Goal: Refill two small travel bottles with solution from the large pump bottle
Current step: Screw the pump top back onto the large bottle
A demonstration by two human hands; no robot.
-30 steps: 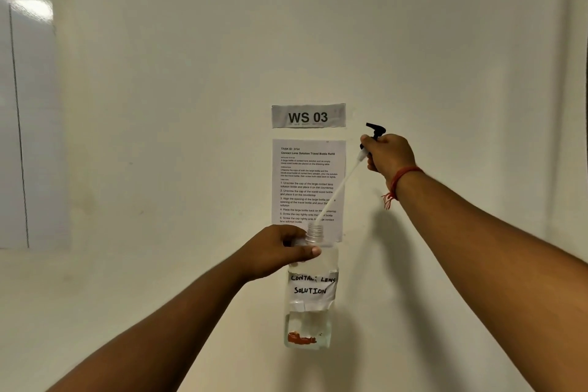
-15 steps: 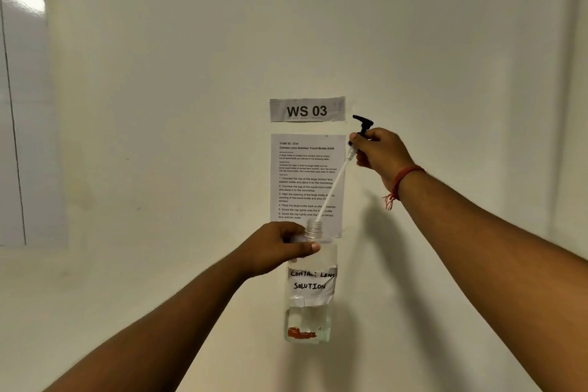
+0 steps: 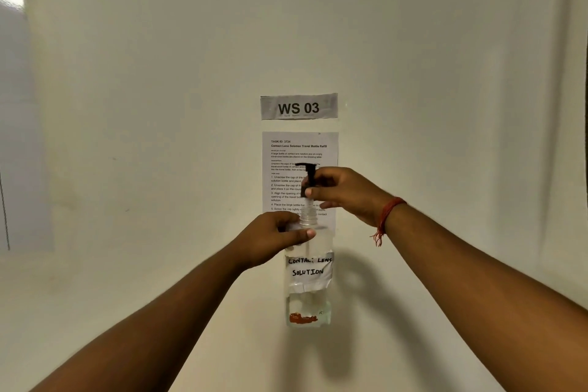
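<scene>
Two bare forearms reach forward from the bottom of the view over a pale table (image 3: 95,312). The left hand (image 3: 270,240) has its grip wrapped around the shoulder of a clear large bottle (image 3: 308,283), thumb lying across the front just below the neck. Under that grip the bottle stands upright on the table, carrying a white handwritten label (image 3: 309,267) that reads "CONTACT LENS SOLUTION" and, lower still, an orange mark near its base.

Directly above the left grip, the right hand (image 3: 343,194) pinches the black pump head (image 3: 309,177) between thumb and fingertips. The pump sits upright over the open neck, its clear stem running down into it; the collar looks raised off the threads, though blur makes that hard to confirm. A red thread bracelet (image 3: 386,215) circles the right wrist.

Behind both grips, on the wall, a printed instruction sheet (image 3: 299,153) is partly hidden by the hands. Above it a grey sign (image 3: 299,106) reads "WS 03". Far left, the edge of a glossy board (image 3: 16,105) shows.
</scene>
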